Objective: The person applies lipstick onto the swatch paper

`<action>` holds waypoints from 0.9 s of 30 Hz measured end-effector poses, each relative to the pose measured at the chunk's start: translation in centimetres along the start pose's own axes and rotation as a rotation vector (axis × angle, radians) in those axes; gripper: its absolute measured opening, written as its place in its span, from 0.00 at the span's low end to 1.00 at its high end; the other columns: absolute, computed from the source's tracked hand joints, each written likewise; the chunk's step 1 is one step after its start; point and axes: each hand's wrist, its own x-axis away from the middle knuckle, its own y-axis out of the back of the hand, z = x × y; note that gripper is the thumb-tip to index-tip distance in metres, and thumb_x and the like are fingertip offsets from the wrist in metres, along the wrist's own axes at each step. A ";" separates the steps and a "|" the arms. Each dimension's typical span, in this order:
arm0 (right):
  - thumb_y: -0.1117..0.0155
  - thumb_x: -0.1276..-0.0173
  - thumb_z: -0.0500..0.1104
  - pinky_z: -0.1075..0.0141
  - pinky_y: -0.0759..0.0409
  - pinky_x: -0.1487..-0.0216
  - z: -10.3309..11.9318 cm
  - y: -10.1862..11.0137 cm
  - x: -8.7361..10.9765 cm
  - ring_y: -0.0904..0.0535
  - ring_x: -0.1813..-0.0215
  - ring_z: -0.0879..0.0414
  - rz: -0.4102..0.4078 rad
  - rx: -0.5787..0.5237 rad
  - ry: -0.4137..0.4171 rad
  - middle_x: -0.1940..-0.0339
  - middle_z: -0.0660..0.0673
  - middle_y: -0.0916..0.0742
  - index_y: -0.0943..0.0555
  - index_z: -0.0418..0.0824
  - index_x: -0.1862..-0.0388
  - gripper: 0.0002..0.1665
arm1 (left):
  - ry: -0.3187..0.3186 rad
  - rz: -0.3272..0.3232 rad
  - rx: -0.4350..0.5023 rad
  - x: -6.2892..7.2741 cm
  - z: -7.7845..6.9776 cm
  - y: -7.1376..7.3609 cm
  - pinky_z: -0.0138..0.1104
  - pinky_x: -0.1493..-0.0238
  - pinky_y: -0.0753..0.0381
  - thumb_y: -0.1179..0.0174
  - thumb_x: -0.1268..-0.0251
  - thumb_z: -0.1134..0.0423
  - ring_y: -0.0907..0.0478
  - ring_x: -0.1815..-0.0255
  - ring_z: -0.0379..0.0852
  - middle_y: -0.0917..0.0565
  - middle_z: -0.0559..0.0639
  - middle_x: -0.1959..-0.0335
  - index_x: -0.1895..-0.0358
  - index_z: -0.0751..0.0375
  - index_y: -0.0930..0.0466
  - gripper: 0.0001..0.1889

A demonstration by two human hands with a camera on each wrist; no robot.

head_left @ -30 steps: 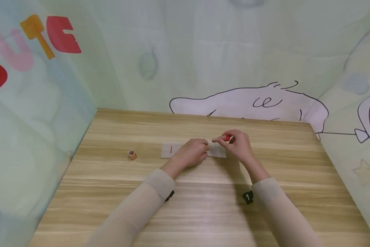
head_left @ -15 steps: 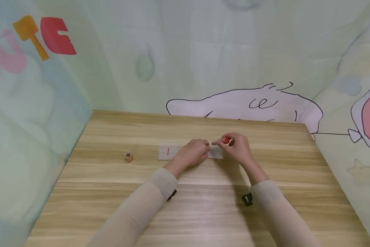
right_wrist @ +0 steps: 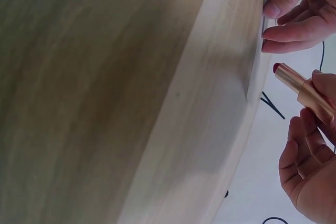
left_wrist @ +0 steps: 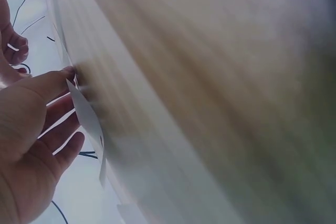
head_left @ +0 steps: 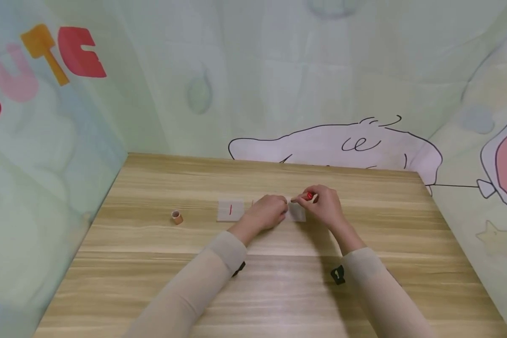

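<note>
In the head view my right hand (head_left: 326, 206) holds an uncapped lipstick (right_wrist: 304, 90) between thumb and fingers. Its tube is gold, and the dark red tip points left and down at a white paper (head_left: 297, 212). My left hand (head_left: 267, 212) rests on the paper just left of the lipstick, thumb and fingertips at its edge. Part of the paper is hidden under this hand. In the left wrist view, a curled piece of paper (left_wrist: 86, 111) lies by the thumb. To the left lies another white paper (head_left: 222, 210) with a short red stroke (head_left: 230, 209).
The lipstick cap (head_left: 176, 217) lies at the left on the wood-grain table (head_left: 152, 263). Behind the table's far edge hangs a printed cloth backdrop (head_left: 253, 70). Black straps (head_left: 338, 275) show under both wrists.
The view has shifted slightly. My right hand has moved the lipstick a little down over the right paper. My left hand has edged slightly right, showing more paper beside the red stroke.
</note>
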 end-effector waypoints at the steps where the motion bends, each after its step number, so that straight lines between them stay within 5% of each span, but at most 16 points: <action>1: 0.21 0.39 0.44 0.63 0.22 0.69 0.0 -0.1 0.0 0.21 0.72 0.52 0.001 0.011 0.001 0.70 0.45 0.15 0.16 0.39 0.70 0.12 | 0.002 0.001 0.000 0.0 0.0 0.0 0.37 0.48 0.19 0.39 0.27 0.61 0.17 0.55 0.47 0.15 0.50 0.53 0.56 0.60 0.13 0.08; 27: 0.19 0.42 0.47 0.64 0.23 0.71 0.0 -0.8 -0.1 0.22 0.74 0.56 0.040 0.095 0.019 0.70 0.47 0.13 0.15 0.42 0.74 0.13 | -0.002 -0.013 0.015 0.1 0.1 -0.3 0.37 0.46 0.19 0.38 0.28 0.62 0.17 0.52 0.46 0.15 0.50 0.51 0.54 0.60 0.12 0.08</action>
